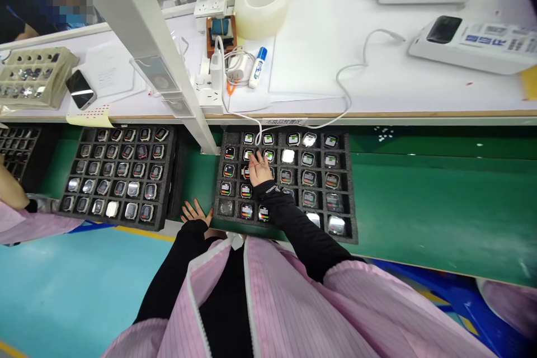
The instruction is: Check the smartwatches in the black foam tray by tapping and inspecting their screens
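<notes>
A black foam tray point(352, 190) of several small smartwatch bodies with lit screens lies on the green belt point(419, 196). My right hand point(259, 169) rests flat on the tray's left part, fingers stretched out over a watch point(249, 154) in the second row. My left hand point(195, 212) lies open with fingers spread on the belt's near edge, just left of that tray, holding nothing. Both arms wear black sleeves under a pink striped coat.
A second black tray point(176, 179) of watches sits to the left past a white post point(142, 39). The white shelf behind holds a tape roll point(262, 4), chargers, a glue stick point(257, 66) and two white devices point(474, 43). Another person's arm point(10, 193) is at far left.
</notes>
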Demonstrator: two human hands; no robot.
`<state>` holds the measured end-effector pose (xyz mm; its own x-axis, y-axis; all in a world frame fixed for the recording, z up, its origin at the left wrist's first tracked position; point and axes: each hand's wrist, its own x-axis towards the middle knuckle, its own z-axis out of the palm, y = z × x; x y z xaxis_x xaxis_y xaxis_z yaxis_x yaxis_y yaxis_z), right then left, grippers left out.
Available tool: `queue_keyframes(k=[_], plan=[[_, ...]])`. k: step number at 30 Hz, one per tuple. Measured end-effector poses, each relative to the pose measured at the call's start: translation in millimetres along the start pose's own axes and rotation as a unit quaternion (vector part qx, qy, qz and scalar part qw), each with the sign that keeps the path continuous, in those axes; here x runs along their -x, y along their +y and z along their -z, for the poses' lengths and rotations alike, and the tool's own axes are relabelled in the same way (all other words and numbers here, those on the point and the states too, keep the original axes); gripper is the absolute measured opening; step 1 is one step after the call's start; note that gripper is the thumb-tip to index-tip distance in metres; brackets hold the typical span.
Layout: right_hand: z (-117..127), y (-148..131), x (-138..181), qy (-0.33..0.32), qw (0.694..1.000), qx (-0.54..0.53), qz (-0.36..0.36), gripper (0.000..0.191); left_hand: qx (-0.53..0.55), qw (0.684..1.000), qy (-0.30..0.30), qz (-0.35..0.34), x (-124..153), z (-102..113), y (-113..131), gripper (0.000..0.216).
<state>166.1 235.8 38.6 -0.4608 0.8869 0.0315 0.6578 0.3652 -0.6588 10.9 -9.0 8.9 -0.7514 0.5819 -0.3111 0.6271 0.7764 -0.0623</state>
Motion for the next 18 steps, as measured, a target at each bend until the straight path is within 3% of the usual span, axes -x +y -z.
queue_keyframes(k=[5, 8, 18], plan=[[-1, -4, -4, -0.023, 0.999, 0.023, 0.016, 0.053, -0.009, 1.0, -0.027, 0.0, -1, 3, 0, 0.089], [1, -4, -6, -0.029, 0.999, 0.023, 0.025, 0.054, -0.009, 1.0, -0.01, -0.007, -1, 4, -1, 0.088], [14, 18, 9, 0.037, 0.999, -0.021, 0.007, 0.053, 0.002, 1.0, 0.02, -0.01, 1, 1, 0, 0.086]])
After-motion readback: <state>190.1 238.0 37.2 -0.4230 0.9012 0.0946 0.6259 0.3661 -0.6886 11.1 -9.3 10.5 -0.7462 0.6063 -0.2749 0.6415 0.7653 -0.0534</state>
